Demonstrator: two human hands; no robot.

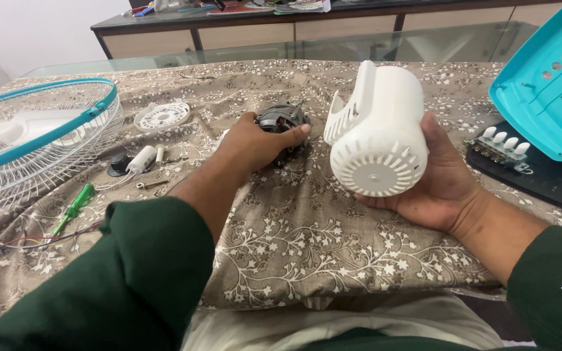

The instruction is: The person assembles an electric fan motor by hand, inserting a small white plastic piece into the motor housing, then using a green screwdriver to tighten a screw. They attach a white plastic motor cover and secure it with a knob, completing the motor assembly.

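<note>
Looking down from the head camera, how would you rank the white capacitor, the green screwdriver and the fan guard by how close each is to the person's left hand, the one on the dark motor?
From the left hand:
1. White capacitor, just to its left on the cloth.
2. Green screwdriver, farther left and closer to the person.
3. Fan guard with teal rim, at the far left edge of the table.

sleeves: dark green, long, pushed back above both wrists | left hand point(255, 143): bare, no rings | right hand point(440, 179): bare, no watch | lap: pale beige cloth
</note>
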